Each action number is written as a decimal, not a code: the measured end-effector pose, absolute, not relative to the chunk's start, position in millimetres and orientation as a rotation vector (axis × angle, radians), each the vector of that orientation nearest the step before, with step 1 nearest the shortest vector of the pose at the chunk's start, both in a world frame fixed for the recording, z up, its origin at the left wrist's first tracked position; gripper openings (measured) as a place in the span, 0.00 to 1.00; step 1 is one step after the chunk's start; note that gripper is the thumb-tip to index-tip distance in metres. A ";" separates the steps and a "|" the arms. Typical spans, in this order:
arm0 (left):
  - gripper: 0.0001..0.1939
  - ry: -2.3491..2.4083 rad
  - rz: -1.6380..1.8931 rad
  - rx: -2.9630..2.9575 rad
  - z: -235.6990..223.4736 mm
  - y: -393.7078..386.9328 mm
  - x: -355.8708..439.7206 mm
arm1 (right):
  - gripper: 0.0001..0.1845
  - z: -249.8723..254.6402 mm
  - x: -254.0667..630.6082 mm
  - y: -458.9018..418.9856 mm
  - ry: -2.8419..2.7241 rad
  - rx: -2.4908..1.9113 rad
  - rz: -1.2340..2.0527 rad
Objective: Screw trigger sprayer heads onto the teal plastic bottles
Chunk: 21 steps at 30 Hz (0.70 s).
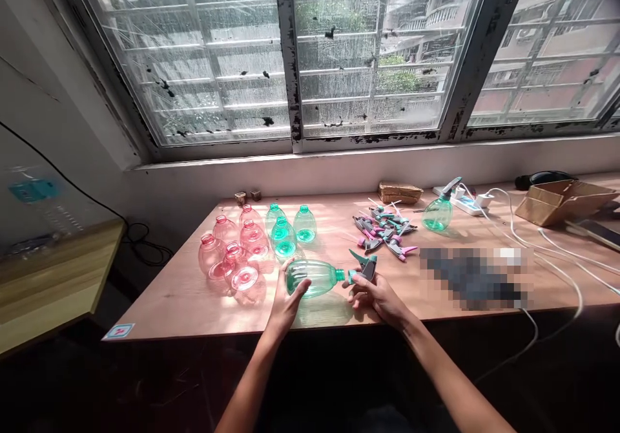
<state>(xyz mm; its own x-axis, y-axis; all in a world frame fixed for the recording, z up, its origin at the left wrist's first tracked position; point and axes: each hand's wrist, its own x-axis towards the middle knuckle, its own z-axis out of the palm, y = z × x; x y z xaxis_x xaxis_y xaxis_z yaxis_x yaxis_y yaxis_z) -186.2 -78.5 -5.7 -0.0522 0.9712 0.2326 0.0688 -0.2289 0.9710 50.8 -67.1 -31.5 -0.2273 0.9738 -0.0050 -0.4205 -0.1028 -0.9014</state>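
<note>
My left hand (289, 297) is wrapped round a clear green bottle (317, 278), which lies on its side in the air with its neck to the right. In my right hand (378, 297) is a spray head (363, 270) with a green trigger and a grey body. Its green collar sits right at the bottle's mouth; whether the two touch I cannot tell. Behind my left hand stand several green bottles (305, 223) and, further left, several pink bottles (242, 268), all without heads. A pile of loose spray heads (385, 229), pink and green, lies beyond my right hand.
A green bottle with a spray head fitted (437, 212) stands at the back right, near a white power strip (469, 200). White cables (547, 252) cross the table's right side. Cardboard boxes (564, 201) and a blurred dark patch (475, 281) are also there. The window is behind.
</note>
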 end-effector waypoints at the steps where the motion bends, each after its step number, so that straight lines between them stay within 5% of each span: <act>1: 0.37 1.177 1.372 1.415 -6.5 -78.6 -186.7 | 0.21 -30.5 50.6 -67.6 -1.025 -0.797 1.600; 15: 0.42 1.061 1.307 1.636 -16.8 -80.8 -184.6 | 0.27 -37.5 55.2 -71.0 -1.097 -0.804 1.550; 21: 0.51 1.072 1.202 1.686 -20.0 -77.8 -182.6 | 0.22 -34.4 55.0 -74.5 -1.056 -0.787 1.429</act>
<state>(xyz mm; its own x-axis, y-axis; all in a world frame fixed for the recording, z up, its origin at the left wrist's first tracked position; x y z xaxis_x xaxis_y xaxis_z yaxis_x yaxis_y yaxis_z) -182.6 -77.8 -20.0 0.1939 0.9351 0.2967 0.1887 -0.3323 0.9241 55.0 -74.5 -34.4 -0.1399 0.9851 0.1000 -0.3851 0.0390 -0.9220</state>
